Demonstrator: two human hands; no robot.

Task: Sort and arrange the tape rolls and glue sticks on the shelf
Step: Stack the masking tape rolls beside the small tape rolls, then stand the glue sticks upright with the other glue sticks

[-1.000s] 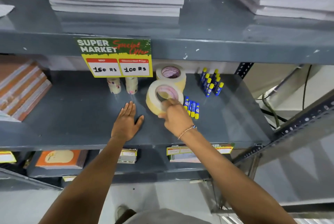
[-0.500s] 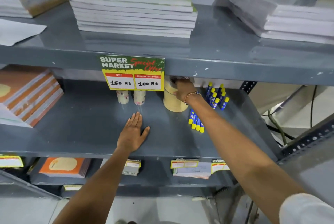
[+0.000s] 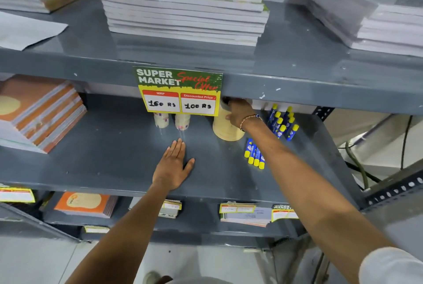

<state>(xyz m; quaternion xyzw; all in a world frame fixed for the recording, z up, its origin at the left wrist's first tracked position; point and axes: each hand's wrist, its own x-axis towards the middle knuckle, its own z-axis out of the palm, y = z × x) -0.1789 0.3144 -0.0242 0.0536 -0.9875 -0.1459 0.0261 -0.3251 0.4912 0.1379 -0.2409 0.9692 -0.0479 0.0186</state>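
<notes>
Gripping the stacked tape rolls (image 3: 225,129) from above with our right hand (image 3: 238,112), left hand (image 3: 172,165) flat and spread on the shelf (image 3: 103,157), we judge them light, stiff, likely to slide apart.

Even, fairly bright light is falling from above, giving the grey shelf (image 3: 103,160) a soft sheen and showing faint reflections of the small tape rolls (image 3: 171,121) and of the book stack (image 3: 183,9) on the upper board. The recess under that board is lying in shade, dimming the right hand (image 3: 238,112). Wide-angle distortion is bowing the shelf edges towards the corners. The frame is looking slightly soft, with smeared detail at the margins.
</notes>
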